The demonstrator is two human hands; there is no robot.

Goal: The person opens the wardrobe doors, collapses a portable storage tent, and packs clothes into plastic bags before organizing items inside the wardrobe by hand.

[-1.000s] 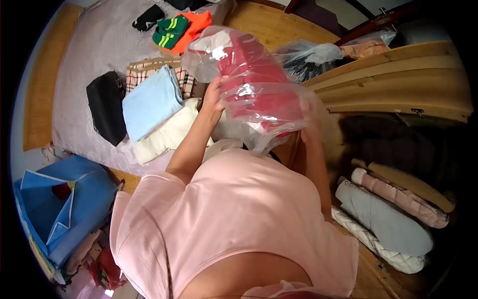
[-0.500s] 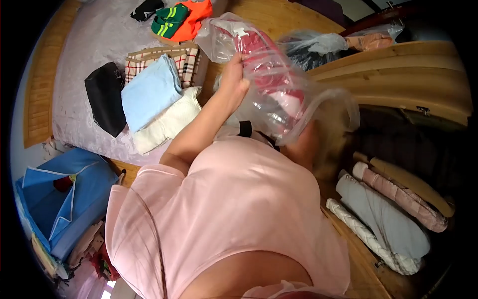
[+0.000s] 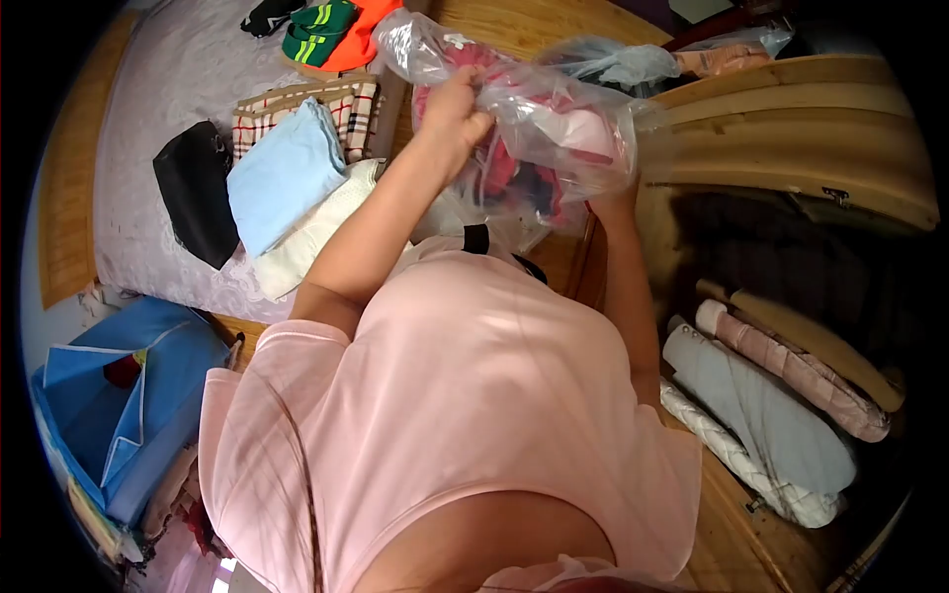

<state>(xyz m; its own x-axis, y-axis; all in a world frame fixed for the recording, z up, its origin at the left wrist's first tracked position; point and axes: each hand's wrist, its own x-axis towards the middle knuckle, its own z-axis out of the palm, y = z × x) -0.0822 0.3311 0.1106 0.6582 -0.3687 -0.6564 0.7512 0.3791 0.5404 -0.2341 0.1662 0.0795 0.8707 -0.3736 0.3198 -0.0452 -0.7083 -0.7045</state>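
A clear plastic bag (image 3: 524, 109) with crimson-pink and pale pieces inside is held up in front of me. Its contents look like soft goods, but the wrinkled film hides their kind. My left hand (image 3: 457, 121) is closed around the bag's upper left part, fingers wrapped in the film. At the bag's lower right corner is my right hand (image 3: 615, 203), closed on its edge, with the fingers partly hidden by the plastic.
On the bed (image 3: 138, 148) to the left lie a black pouch (image 3: 196, 193), folded light-blue cloth (image 3: 289, 173), cream cloth and checked fabric (image 3: 356, 109). A blue fabric box (image 3: 148, 395) stands lower left. An open wooden drawer (image 3: 791, 128) and rolled items (image 3: 761, 405) are at right.
The bag has spread out and swung up, showing more of its contents. My right hand has moved up and forward to its lower right corner, and my left hand keeps its grip.
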